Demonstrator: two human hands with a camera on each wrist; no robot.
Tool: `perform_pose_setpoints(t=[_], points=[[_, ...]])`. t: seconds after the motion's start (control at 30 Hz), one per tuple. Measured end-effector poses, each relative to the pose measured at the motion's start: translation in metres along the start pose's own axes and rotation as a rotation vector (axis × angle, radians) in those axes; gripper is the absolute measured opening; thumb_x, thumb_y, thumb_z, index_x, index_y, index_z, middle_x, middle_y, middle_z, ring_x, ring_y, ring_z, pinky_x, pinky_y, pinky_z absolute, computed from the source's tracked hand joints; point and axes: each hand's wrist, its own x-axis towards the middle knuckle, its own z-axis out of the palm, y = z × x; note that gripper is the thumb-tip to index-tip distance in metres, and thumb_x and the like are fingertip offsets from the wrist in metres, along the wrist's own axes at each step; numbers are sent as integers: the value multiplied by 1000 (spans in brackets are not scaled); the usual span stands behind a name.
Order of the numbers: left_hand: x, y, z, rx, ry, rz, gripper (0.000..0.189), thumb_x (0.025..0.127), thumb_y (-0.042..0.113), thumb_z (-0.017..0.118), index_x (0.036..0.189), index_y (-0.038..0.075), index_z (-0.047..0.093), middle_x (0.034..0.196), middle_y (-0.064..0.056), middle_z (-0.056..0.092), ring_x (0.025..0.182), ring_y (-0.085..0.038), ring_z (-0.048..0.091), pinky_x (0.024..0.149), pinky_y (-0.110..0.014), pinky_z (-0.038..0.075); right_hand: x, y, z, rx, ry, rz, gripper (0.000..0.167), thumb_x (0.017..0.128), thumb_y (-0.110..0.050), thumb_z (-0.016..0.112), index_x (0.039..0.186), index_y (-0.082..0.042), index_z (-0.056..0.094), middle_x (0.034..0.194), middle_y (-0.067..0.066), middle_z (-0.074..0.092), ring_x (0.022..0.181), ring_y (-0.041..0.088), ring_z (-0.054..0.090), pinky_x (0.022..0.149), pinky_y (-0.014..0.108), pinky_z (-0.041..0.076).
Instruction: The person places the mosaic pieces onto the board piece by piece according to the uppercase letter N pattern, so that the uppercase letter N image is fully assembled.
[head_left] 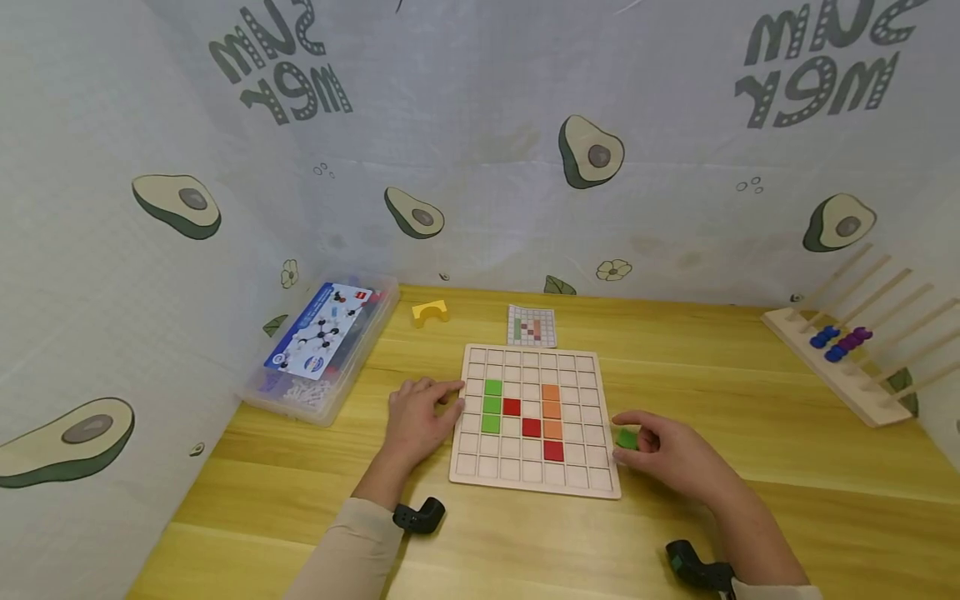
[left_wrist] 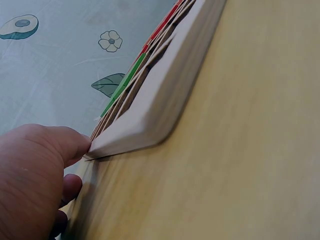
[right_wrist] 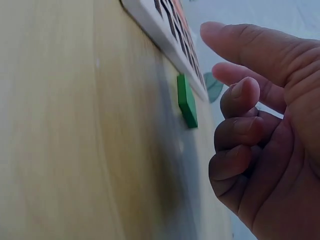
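A square wooden grid board [head_left: 487,465] lies on the table in the head view, with green, red and orange square tiles set in some of its cells. My left hand [head_left: 418,417] rests at the board's left edge, thumb and index finger stretched towards it. The left wrist view shows that thumb [left_wrist: 75,145] against the board's edge. To the right of the board, a loose green tile [head_left: 627,439] lies flat on the table. Around it, my right hand [head_left: 678,458] spreads thumb and index finger apart; in the right wrist view the other fingers [right_wrist: 235,130] are curled, holding nothing.
Beyond the board lies a small printed pattern card [head_left: 532,326], with a yellow arch block [head_left: 430,312] to its left. A clear plastic box [head_left: 322,350] stands at the left. At the right is a wooden peg rack [head_left: 840,367] with blue and purple beads.
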Motion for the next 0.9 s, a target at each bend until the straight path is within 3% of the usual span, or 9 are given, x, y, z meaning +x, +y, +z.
perform_pose_setpoints(t=[0.27, 0.9], points=[[0, 0, 0, 14, -7, 1, 30, 96, 34, 69, 124, 25, 75, 94, 4, 68, 86, -16, 50, 79, -38, 33, -4, 17, -3, 16, 14, 37, 51, 91, -33, 77, 132, -8, 63, 79, 3, 52, 65, 15, 45, 56, 27, 35], [0, -1, 1, -5, -20, -27, 30, 95, 35, 69, 124, 26, 75, 92, 5, 66, 85, -17, 48, 83, -38, 33, -3, 25, -4, -8, 51, 88, 43, 91, -28, 77, 125, -4, 65, 80, 3, 53, 65, 16, 46, 55, 27, 35]])
